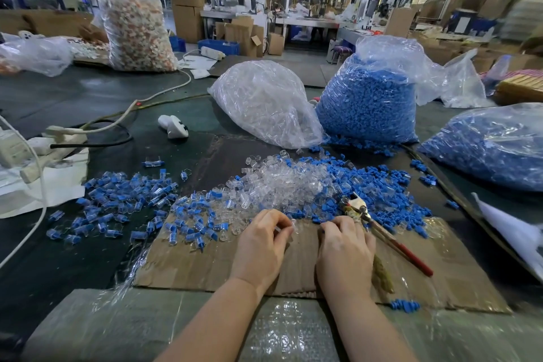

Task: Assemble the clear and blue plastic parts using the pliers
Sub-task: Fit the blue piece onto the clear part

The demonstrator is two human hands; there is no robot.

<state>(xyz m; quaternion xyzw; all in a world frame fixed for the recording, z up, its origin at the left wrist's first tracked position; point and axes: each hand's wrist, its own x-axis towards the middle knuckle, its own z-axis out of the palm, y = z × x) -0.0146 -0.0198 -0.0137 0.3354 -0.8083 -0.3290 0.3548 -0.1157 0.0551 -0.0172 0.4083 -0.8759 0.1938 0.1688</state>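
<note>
Left hand fingers pinch a clear part (right hand curled beside).

Bare cardboard before heaped parts

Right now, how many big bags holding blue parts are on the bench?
2. One stands upright and open behind the loose pile, centre-right, next to the clear parts bag. The other lies at the far right edge, partly cropped. More may sit out of frame.
</note>
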